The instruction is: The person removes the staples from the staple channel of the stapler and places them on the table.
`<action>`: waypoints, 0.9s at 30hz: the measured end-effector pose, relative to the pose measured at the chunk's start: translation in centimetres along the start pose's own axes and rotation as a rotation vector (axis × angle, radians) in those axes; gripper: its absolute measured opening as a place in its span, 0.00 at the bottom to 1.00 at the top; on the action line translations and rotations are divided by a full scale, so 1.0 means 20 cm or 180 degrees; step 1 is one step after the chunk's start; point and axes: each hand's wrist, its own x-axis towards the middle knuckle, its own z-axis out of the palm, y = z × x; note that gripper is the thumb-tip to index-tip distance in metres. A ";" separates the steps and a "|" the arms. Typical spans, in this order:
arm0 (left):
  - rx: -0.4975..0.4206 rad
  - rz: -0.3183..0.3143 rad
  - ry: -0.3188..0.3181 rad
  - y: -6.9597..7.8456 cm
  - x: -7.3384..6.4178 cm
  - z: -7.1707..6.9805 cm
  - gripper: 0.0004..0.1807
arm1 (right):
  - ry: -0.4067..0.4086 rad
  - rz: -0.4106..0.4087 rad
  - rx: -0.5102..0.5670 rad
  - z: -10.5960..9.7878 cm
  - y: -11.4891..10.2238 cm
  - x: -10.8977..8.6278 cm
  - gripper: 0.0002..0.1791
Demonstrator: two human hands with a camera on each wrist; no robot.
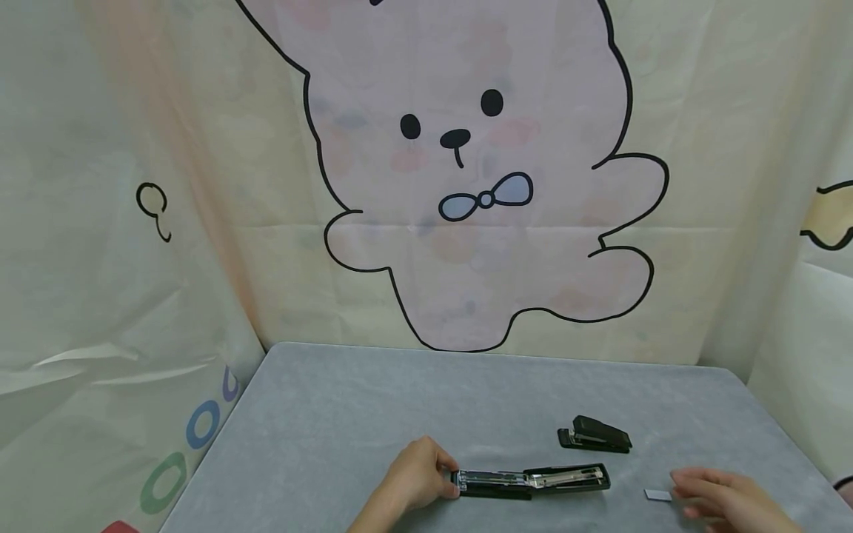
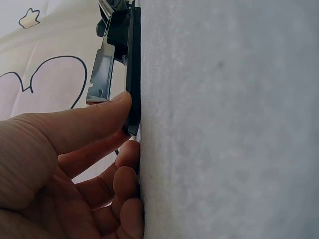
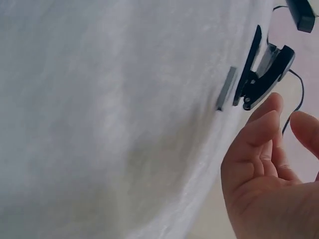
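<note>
One opened stapler (image 1: pixel 526 483) is pinched in my left hand (image 1: pixel 418 475). My right hand (image 1: pixel 729 498) hangs loose near a staple strip (image 1: pixel 658 495).

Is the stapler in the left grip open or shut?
Open. In the head view, the stapler lies spread lengthwise, its top swung back and metal insides exposed; the left grip pinches one end.

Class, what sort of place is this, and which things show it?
Probably a screened-off tabletop workspace: cartoon-printed sheets hang behind and beside a grey table bearing an opened stapler and a second stapler.
</note>
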 end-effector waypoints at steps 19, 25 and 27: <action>0.0006 0.0052 0.0010 -0.01 0.00 0.00 0.12 | 0.0064 -0.1324 -0.1188 0.21 -0.10 -0.07 0.32; -0.0028 0.0020 -0.0027 -0.01 0.00 0.00 0.12 | -0.0481 -0.1804 -0.1094 0.23 -0.09 -0.04 0.32; -0.0047 0.0013 -0.0039 -0.01 0.00 0.00 0.12 | -0.0548 -0.1840 -0.1087 0.25 -0.10 -0.04 0.32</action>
